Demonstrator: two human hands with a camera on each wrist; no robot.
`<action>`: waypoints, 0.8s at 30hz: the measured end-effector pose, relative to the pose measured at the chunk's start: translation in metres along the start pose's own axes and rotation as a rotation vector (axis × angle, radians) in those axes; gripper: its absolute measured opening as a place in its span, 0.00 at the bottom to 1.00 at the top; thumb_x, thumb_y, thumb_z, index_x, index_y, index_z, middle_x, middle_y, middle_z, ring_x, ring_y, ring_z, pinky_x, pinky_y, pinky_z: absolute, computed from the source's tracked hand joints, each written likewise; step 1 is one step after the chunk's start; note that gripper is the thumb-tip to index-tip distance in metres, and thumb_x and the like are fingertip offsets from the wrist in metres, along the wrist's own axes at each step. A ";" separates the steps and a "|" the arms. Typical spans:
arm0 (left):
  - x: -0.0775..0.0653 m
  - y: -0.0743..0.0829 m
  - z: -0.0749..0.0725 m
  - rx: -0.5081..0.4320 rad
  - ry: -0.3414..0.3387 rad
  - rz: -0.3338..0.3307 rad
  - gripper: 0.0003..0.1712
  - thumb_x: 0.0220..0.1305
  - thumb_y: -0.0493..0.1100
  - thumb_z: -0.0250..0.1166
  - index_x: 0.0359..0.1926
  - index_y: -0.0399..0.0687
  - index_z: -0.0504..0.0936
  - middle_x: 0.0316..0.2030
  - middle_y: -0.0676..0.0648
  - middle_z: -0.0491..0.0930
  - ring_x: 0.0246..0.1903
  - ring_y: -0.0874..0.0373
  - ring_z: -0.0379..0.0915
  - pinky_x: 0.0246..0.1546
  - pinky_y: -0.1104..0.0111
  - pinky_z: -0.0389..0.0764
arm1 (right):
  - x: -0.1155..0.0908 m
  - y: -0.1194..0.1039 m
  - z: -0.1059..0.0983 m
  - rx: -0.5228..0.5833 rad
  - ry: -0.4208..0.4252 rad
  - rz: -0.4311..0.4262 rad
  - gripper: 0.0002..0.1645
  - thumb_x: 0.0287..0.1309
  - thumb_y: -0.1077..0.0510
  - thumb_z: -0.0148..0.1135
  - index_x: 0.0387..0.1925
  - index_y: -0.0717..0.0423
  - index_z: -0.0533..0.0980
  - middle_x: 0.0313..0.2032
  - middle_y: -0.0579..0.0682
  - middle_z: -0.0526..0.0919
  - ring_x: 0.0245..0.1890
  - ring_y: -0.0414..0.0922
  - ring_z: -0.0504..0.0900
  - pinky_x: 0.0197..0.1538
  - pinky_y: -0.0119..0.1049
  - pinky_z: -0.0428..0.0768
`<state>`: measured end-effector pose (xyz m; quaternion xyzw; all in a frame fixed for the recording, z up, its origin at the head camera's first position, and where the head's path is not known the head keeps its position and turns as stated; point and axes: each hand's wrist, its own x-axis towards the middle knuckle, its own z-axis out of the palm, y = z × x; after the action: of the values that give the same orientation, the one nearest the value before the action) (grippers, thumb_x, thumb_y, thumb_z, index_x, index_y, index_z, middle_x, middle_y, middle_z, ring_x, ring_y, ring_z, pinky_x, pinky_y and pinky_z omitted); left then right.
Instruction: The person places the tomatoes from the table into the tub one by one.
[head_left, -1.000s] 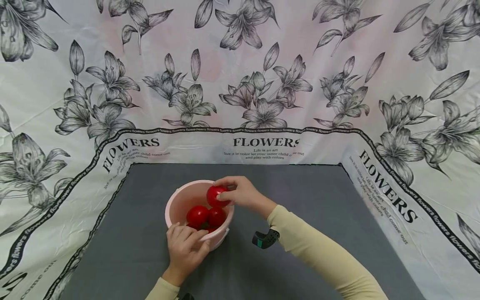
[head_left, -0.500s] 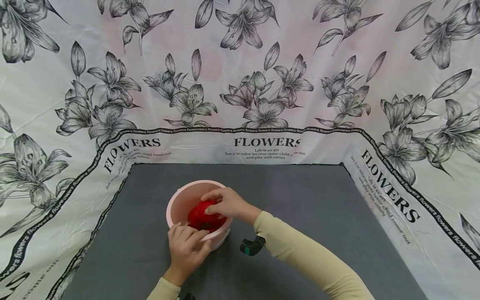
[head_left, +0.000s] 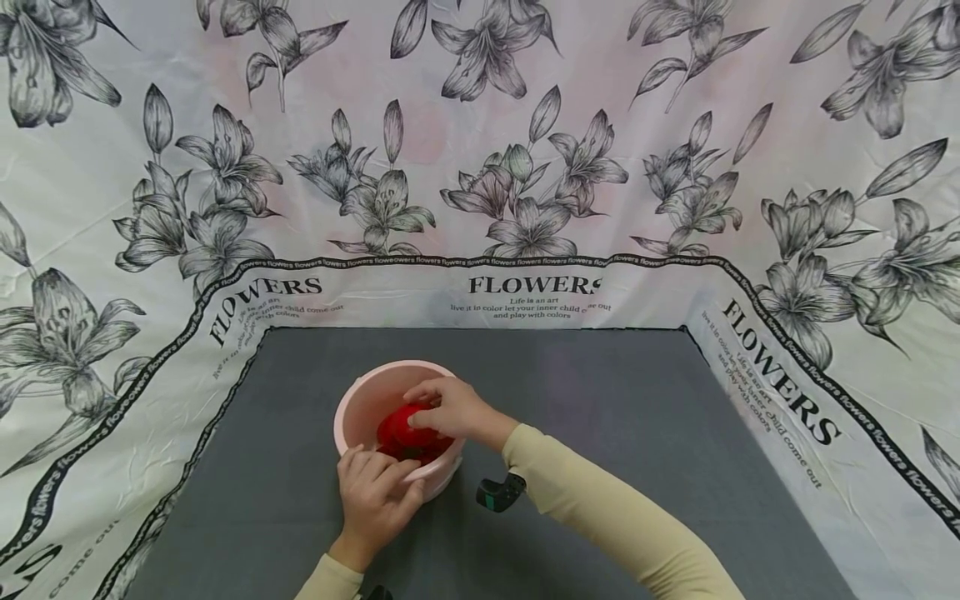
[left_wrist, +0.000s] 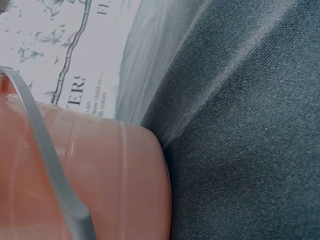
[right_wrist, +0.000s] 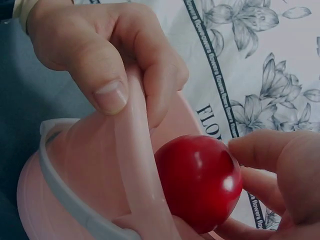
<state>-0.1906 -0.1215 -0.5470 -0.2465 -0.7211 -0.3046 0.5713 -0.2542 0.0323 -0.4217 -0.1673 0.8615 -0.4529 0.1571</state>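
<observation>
A pink bucket [head_left: 343,429] stands on the grey cloth, with several red tomatoes inside. My left hand [head_left: 377,502] grips its near rim, thumb outside and fingers over the edge, as the right wrist view also shows. Inside the mouth of the bucket, my right hand [head_left: 456,412] holds a glossy red tomato [right_wrist: 199,182] between thumb and fingertips. The other tomatoes [head_left: 431,452] lie beneath, mostly hidden by my hands and the held one.
A grey handle [right_wrist: 65,192] hangs down the bucket's outer side. Grey cloth [head_left: 600,417] covers the table around it. White flower-printed sheeting [head_left: 525,292] rises behind and along both sides.
My right hand has lowered the tomato from the far right rim down into the bucket, moving slightly left. My left hand has stayed on the near rim.
</observation>
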 end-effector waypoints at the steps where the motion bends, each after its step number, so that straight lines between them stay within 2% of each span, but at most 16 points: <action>1: 0.000 0.000 0.000 0.000 0.000 -0.001 0.20 0.67 0.53 0.59 0.25 0.49 0.88 0.20 0.49 0.77 0.26 0.51 0.70 0.53 0.56 0.64 | -0.001 0.000 -0.001 0.005 0.007 0.008 0.22 0.59 0.57 0.70 0.56 0.51 0.83 0.56 0.57 0.85 0.40 0.46 0.84 0.36 0.42 0.88; 5: -0.001 0.000 0.000 0.006 -0.009 -0.003 0.20 0.67 0.54 0.59 0.25 0.50 0.88 0.20 0.49 0.78 0.27 0.51 0.70 0.53 0.56 0.64 | -0.004 -0.001 -0.005 0.044 0.048 0.044 0.23 0.61 0.53 0.68 0.58 0.51 0.82 0.57 0.59 0.84 0.38 0.47 0.86 0.32 0.40 0.87; 10: 0.000 -0.001 -0.003 0.018 -0.004 0.004 0.20 0.66 0.54 0.59 0.25 0.50 0.88 0.20 0.49 0.78 0.27 0.51 0.71 0.53 0.55 0.64 | -0.005 0.001 -0.008 0.111 0.074 0.049 0.21 0.60 0.54 0.68 0.56 0.49 0.82 0.55 0.57 0.85 0.46 0.55 0.86 0.34 0.41 0.88; 12: 0.000 -0.002 -0.004 0.020 -0.003 0.006 0.19 0.66 0.53 0.59 0.25 0.50 0.88 0.20 0.49 0.78 0.27 0.50 0.71 0.52 0.54 0.64 | -0.006 0.004 -0.010 0.132 0.077 0.031 0.20 0.61 0.54 0.67 0.56 0.49 0.82 0.54 0.56 0.86 0.46 0.54 0.86 0.34 0.41 0.88; 15: 0.000 -0.002 -0.004 0.020 -0.005 0.008 0.19 0.65 0.54 0.59 0.25 0.49 0.87 0.20 0.49 0.78 0.27 0.51 0.71 0.52 0.55 0.65 | -0.010 0.010 -0.014 0.160 0.084 -0.015 0.21 0.63 0.54 0.64 0.57 0.51 0.81 0.54 0.55 0.86 0.41 0.48 0.86 0.34 0.40 0.87; 18: -0.001 -0.002 -0.004 0.015 -0.003 0.007 0.19 0.65 0.54 0.59 0.25 0.50 0.87 0.20 0.49 0.78 0.27 0.50 0.71 0.53 0.55 0.65 | -0.017 0.019 -0.023 0.200 0.103 -0.045 0.21 0.66 0.54 0.62 0.58 0.55 0.80 0.54 0.56 0.86 0.38 0.44 0.85 0.35 0.42 0.87; 24: -0.003 -0.001 -0.005 0.018 0.001 0.000 0.19 0.65 0.54 0.59 0.25 0.50 0.87 0.21 0.49 0.79 0.27 0.51 0.72 0.53 0.56 0.65 | -0.035 0.052 -0.044 0.286 0.171 -0.007 0.21 0.68 0.56 0.61 0.60 0.58 0.78 0.57 0.62 0.83 0.48 0.48 0.86 0.41 0.46 0.88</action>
<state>-0.1873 -0.1261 -0.5489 -0.2411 -0.7237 -0.2983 0.5737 -0.2491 0.1074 -0.4370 -0.1069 0.7979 -0.5840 0.1042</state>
